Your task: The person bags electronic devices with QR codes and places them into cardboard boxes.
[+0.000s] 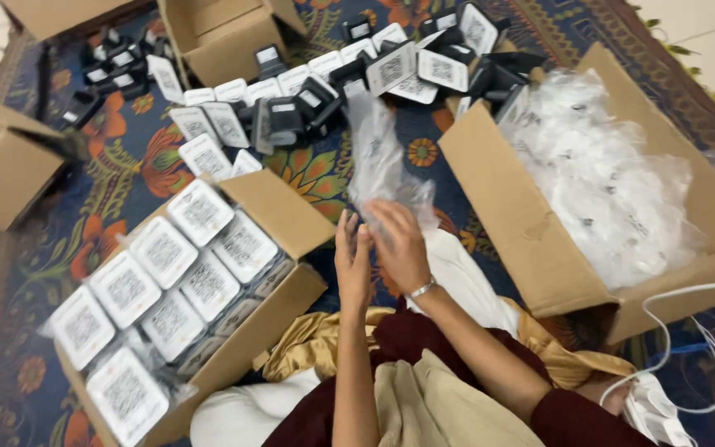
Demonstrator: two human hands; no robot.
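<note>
Both my hands hold a clear plastic bag [378,157] upright above my lap. My left hand [352,261] grips its lower left edge, and my right hand [399,244], with a bracelet on the wrist, grips its lower right edge. What is inside the bag is blurred. Left of my hands stands an open cardboard box [279,211] packed with several bagged white-faced square devices [200,212]. To the right, a big open cardboard box [506,207] is full of crumpled clear plastic bags [614,182].
A heap of loose black and white devices [333,83] lies on the patterned carpet [117,190] ahead. More cardboard boxes sit at the far left [2,161] and top [225,37]. A white cable [672,331] curls at the lower right.
</note>
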